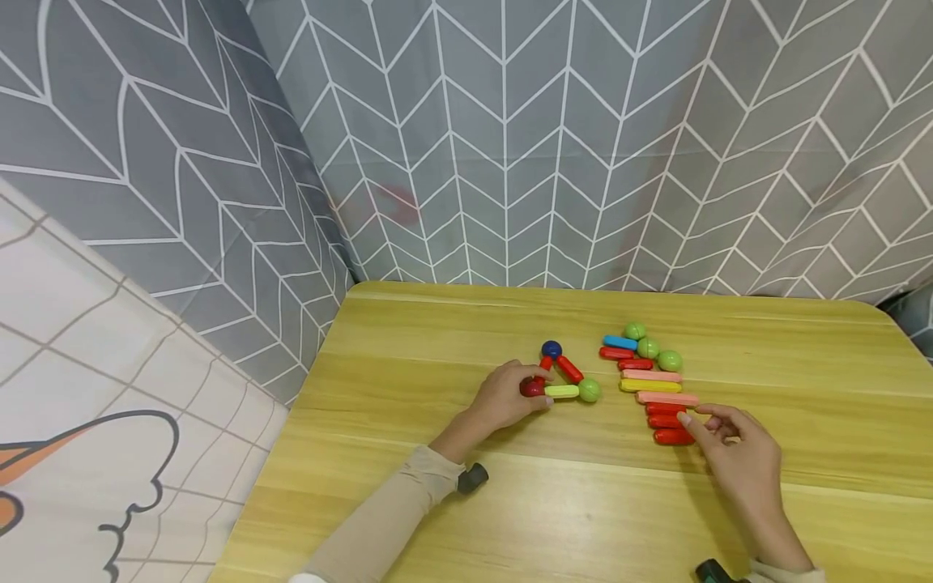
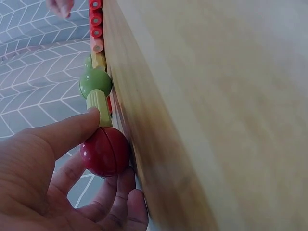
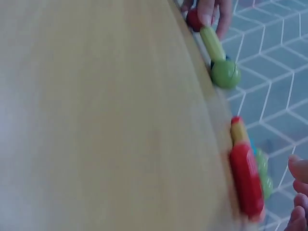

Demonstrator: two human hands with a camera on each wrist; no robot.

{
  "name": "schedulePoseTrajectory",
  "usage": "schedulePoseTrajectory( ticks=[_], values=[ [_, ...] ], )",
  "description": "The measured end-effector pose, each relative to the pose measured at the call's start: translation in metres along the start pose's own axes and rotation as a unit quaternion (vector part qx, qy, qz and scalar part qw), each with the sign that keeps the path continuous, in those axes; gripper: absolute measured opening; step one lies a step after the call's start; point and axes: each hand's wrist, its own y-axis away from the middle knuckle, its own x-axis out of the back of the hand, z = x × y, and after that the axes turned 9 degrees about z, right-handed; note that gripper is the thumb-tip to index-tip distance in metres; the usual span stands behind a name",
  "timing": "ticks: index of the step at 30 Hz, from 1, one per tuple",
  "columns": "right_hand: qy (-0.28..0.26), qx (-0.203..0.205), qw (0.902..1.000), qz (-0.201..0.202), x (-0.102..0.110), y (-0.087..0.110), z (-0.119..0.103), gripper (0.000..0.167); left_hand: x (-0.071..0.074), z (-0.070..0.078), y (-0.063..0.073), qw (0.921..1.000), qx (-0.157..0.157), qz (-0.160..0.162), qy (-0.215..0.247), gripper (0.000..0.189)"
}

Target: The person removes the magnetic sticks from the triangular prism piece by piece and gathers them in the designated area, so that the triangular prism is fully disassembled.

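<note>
My left hand [image 1: 508, 394] holds the dark red ball [image 2: 106, 152] at one corner of a triangle of rods and balls on the table. Its thumb lies against the end of the yellow-green rod [image 1: 561, 391], with the other fingers around the ball's far side. A green ball [image 1: 589, 390] and a dark blue ball [image 1: 551, 350] form the other corners, joined by red rods [image 1: 569, 370]. Over the row of loose rods hovers my right hand [image 1: 745, 457], fingers bent and holding nothing, close to the nearest red rods [image 1: 672, 437].
Beyond those red rods lie pink rods [image 1: 666, 398], a yellow rod [image 1: 651, 386], more red rods [image 1: 616, 353] and a blue rod [image 1: 620, 342]. Green balls [image 1: 670, 361] sit beside them. A patterned grey curtain [image 1: 503, 146] hangs behind the wooden table [image 1: 561, 518].
</note>
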Motion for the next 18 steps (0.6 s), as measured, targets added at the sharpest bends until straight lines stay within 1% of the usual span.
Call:
schedulePoseTrajectory(
  ticks=[3, 6, 10, 13, 18],
  values=[
    [-0.011, 0.03, 0.9995, 0.005, -0.007, 0.001, -0.014, 0.027, 0.0, 0.0, 0.0, 1.0, 0.003, -0.001, 0.0, 0.036],
    [-0.022, 0.076, 0.9969, -0.002, -0.017, 0.003, -0.027, 0.025, 0.001, 0.0, 0.0, 1.0, 0.006, -0.001, 0.0, 0.036],
    [-0.052, 0.129, 0.9897, -0.032, -0.031, 0.005, -0.04, 0.026, 0.002, 0.0, 0.0, 1.0, 0.009, -0.001, 0.0, 0.036],
    [-0.075, 0.149, 0.9841, -0.062, -0.042, 0.007, -0.047, 0.029, 0.001, -0.001, 0.001, 1.0, 0.01, -0.001, 0.001, 0.036],
    [-0.091, 0.16, 0.9772, -0.106, -0.062, 0.008, -0.056, 0.036, 0.002, -0.001, 0.0, 1.0, 0.004, 0.001, 0.008, 0.037]
  ],
)
